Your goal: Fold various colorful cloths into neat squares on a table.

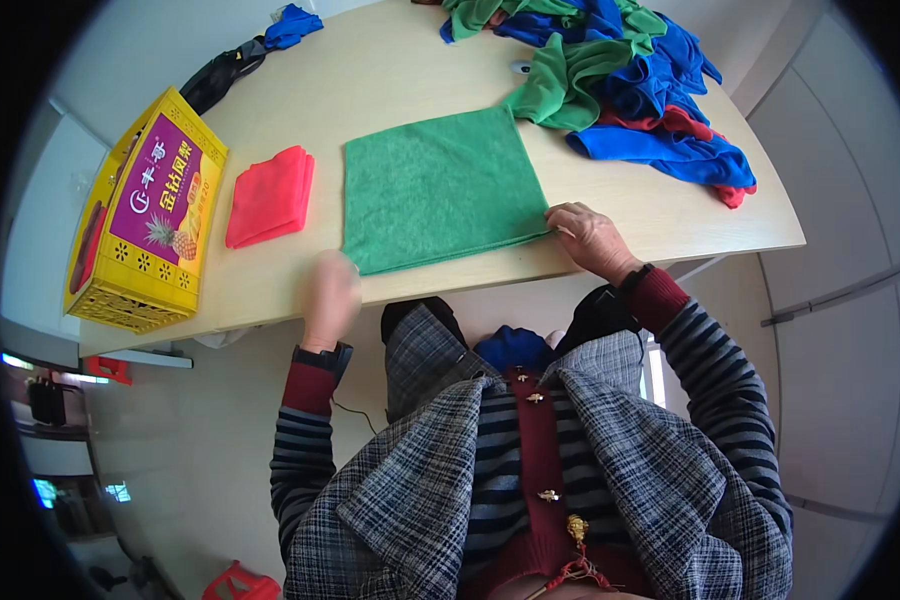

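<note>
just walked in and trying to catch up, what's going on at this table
A seated person has a green cloth spread flat on the table. The right hand grips its near right corner; the left hand is blurred by the near left corner, contact unclear. A folded red cloth and a yellow crate sit to the left, a rumpled cloth pile far right.

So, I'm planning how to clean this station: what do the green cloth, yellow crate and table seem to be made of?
Green cloth: probably microfibre or a similar textile; the face looks soft, matte and slightly mottled.
Yellow crate: likely moulded plastic, with a smooth finish and a latticed lower side.
Table: smooth, pale wood-look top; laminate or real wood, I can't tell.
</note>
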`<action>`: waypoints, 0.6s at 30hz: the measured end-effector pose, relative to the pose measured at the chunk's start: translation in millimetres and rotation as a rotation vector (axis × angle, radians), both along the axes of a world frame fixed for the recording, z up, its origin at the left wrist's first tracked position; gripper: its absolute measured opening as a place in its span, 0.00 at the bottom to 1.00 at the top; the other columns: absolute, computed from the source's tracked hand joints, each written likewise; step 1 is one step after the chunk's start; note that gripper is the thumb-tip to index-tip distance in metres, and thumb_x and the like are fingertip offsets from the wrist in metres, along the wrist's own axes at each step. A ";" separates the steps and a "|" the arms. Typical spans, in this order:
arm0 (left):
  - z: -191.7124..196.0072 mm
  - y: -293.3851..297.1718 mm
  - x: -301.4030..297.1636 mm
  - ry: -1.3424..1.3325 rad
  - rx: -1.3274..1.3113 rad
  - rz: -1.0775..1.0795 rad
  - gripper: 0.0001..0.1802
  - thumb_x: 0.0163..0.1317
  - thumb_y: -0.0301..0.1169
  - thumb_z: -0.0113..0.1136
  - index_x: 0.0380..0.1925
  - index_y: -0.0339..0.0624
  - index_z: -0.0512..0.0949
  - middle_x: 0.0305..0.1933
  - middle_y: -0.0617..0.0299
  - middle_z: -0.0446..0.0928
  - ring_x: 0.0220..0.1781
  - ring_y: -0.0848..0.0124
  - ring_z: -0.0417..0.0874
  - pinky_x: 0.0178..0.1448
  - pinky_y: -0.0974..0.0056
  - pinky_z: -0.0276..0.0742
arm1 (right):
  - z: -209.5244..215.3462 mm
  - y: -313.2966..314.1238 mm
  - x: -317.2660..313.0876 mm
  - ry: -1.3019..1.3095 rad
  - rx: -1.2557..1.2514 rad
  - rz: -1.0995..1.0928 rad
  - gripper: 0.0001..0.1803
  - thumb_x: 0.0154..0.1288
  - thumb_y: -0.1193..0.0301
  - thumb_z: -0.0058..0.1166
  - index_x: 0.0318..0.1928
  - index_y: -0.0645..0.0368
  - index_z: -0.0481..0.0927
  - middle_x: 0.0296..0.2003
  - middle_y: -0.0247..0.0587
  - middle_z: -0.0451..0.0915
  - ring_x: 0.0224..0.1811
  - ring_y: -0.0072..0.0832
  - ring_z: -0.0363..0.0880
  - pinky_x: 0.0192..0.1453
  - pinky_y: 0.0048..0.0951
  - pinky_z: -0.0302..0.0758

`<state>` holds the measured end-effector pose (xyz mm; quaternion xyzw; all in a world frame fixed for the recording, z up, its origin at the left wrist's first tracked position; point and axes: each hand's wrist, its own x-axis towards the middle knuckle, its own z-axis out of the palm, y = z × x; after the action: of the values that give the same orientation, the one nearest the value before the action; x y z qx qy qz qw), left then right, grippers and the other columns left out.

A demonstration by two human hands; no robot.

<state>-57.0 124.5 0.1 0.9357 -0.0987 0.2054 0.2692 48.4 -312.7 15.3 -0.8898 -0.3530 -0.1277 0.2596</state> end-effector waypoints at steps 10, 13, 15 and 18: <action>29.2 -1.7 -28.1 0.108 0.047 -0.069 0.09 0.55 0.16 0.59 0.37 0.35 0.75 0.42 0.54 0.74 0.44 0.58 0.79 0.45 0.58 0.77 | 40.1 -10.5 -38.9 0.090 -0.193 0.151 0.05 0.64 0.73 0.59 0.38 0.59 0.79 0.46 0.42 0.85 0.53 0.43 0.82 0.58 0.41 0.79; 46.6 1.9 -26.4 0.392 0.070 -0.144 0.08 0.59 0.21 0.63 0.38 0.35 0.76 0.44 0.52 0.76 0.48 0.56 0.80 0.50 0.57 0.78 | 53.0 -5.5 -38.8 0.226 -0.255 0.143 0.07 0.66 0.70 0.58 0.40 0.59 0.79 0.47 0.42 0.84 0.54 0.43 0.81 0.60 0.42 0.78; 45.1 2.0 -13.5 0.322 0.071 -0.150 0.11 0.61 0.24 0.63 0.43 0.35 0.76 0.49 0.50 0.76 0.53 0.55 0.79 0.55 0.56 0.76 | 58.4 15.5 -30.6 0.368 -0.288 0.109 0.09 0.69 0.67 0.57 0.43 0.59 0.80 0.49 0.43 0.83 0.56 0.43 0.80 0.61 0.42 0.77; 28.8 -5.1 30.8 0.172 0.070 -0.183 0.17 0.65 0.32 0.64 0.51 0.36 0.77 0.59 0.47 0.76 0.63 0.53 0.77 0.65 0.56 0.74 | 26.4 63.9 -3.1 0.153 -0.258 0.130 0.23 0.75 0.55 0.50 0.61 0.56 0.74 0.67 0.47 0.72 0.70 0.46 0.69 0.72 0.48 0.67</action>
<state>-26.2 119.3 29.0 0.9459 -0.1671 0.0952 0.2613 45.3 -248.8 41.8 -0.8982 -0.4025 0.0038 0.1769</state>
